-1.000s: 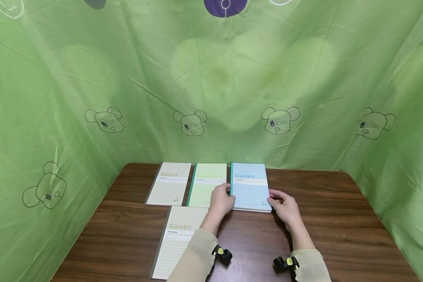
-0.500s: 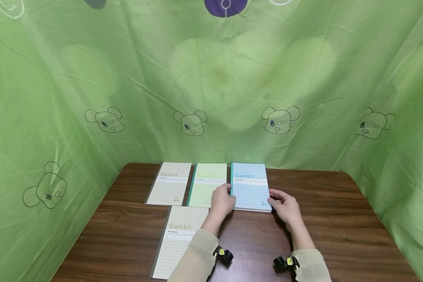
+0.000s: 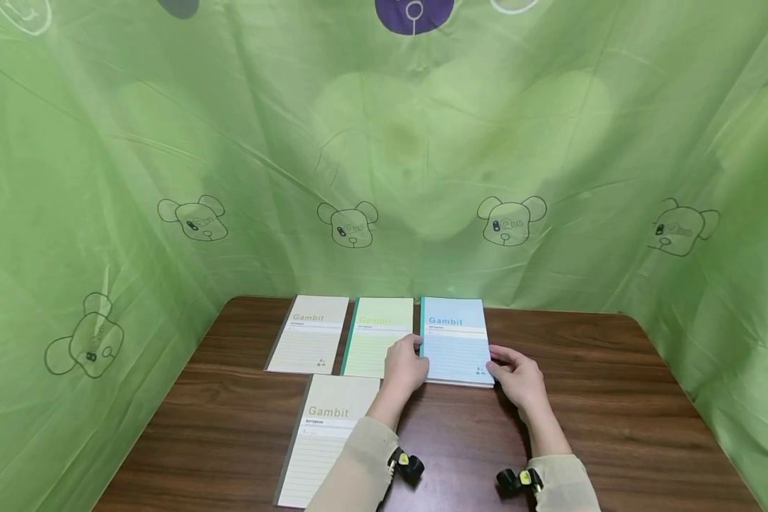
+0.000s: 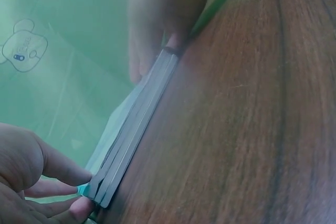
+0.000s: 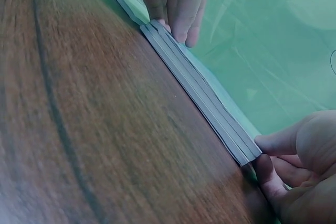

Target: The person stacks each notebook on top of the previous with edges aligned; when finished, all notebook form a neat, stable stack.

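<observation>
A small stack of notebooks, the top one a light blue notebook [image 3: 454,348] with a teal spine, lies at the back of the table. My left hand [image 3: 404,366] holds its spine side near the front corner. On the opposite side, my right hand [image 3: 518,377] grips the right edge, thumb at the front corner. Both wrist views show several layered page blocks [image 4: 131,135] in the stack, lying slightly uneven. In the right wrist view, the thumb and fingers of my right hand [image 5: 304,166] meet the stack's end [image 5: 210,98].
Left of the stack lies a light green notebook [image 3: 380,320], partly covered by my left hand. Beyond it is a cream notebook [image 3: 310,341] with a grey spine. Another cream notebook [image 3: 323,448] lies nearer, partly under my left sleeve. Green cloth [image 3: 422,178] encloses the wooden table [image 3: 614,412].
</observation>
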The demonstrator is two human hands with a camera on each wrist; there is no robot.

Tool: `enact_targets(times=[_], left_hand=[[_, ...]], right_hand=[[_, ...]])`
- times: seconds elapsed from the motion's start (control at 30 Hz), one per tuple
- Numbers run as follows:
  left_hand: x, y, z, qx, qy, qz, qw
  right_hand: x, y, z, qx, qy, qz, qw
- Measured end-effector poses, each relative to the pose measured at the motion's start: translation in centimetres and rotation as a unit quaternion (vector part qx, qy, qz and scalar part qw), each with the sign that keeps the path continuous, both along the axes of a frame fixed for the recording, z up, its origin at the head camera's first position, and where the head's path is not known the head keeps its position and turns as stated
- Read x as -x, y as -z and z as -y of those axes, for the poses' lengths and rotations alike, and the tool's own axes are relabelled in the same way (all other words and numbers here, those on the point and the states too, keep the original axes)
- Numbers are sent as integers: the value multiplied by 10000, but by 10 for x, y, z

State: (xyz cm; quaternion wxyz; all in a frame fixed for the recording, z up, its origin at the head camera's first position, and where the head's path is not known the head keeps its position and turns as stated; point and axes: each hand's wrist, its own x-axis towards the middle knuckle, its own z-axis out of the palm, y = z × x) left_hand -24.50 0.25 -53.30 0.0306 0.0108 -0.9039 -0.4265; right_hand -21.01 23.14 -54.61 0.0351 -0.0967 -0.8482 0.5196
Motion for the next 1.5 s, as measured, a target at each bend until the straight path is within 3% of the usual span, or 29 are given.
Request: enact_targets(times=[0.37, 0.67, 0.97, 1.27, 1.5], left_hand=[[3, 1, 11, -283, 551, 184, 9979], [-3, -22, 18, -685, 652, 150, 9954], [-19, -44, 37, -1050, 937, -28, 9900], [-37, -55, 81, -551, 1071, -428, 9918], [-53, -50, 131, -329, 757, -387, 9958]], right_hand=[[-5, -9, 1, 67, -228, 210, 9995], [-9, -29, 4, -65, -226, 55, 9997], [-22, -50, 17, 97, -592, -169, 9981], [-44, -59, 49, 190, -1266, -124, 9917], [-59, -53, 80, 451, -1710, 176, 9841]])
